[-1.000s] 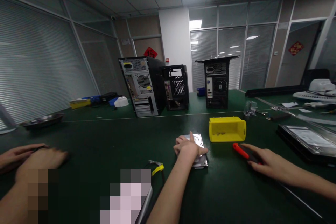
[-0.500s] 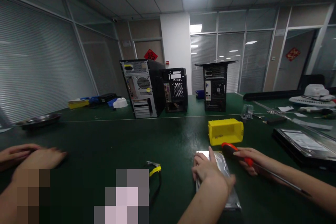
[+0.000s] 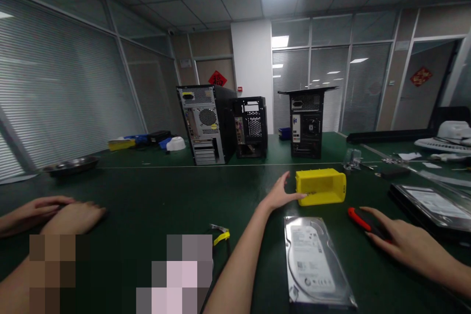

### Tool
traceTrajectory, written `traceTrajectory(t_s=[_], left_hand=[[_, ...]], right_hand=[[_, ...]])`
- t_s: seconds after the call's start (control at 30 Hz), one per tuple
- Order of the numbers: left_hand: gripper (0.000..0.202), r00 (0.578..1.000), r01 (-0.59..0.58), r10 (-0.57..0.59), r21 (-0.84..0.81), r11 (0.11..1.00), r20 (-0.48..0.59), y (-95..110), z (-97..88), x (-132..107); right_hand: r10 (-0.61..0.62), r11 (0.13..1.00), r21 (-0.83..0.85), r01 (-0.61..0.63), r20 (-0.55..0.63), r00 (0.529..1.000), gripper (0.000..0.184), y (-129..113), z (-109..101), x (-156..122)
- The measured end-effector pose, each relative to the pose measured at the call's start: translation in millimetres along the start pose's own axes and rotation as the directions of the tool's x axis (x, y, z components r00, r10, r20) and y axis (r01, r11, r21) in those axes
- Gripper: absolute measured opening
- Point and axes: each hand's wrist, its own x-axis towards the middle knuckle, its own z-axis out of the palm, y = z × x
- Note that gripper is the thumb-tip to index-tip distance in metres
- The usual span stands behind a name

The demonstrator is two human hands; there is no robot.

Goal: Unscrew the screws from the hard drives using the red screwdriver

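My left hand reaches to the left side of a yellow plastic bin, thumb and fingers spread. The thumb tip meets or nearly meets the bin's side wall. The bin lies on its side, opening toward me. In my right hand is a screwdriver with a red and black handle, low over the table. Its handle end points left; the shaft is hidden by the hand and forearm. Between my arms a silver hard drive lies label up, with neither hand on it.
Another person's hands rest at the left. Yellow-handled pliers lie left of my forearm. Computer cases stand at the back. A second hard drive is on the right. A metal dish sits far left.
My left hand has left the hard drive and moved forward to the yellow bin, uncovering the drive's label. My right hand has moved right and lower with the screwdriver.
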Motion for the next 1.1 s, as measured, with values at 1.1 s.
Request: traceTrajectory(t_s=[1.1], left_hand=[[0.068,0.993,-0.07,0.103,-0.439,0.896,0.053,-44.7,-1.3,24.9]], right_hand=[[-0.284,0.922,0.278,0.27,0.009,0.959,0.015,-176.1,42.2,91.3]])
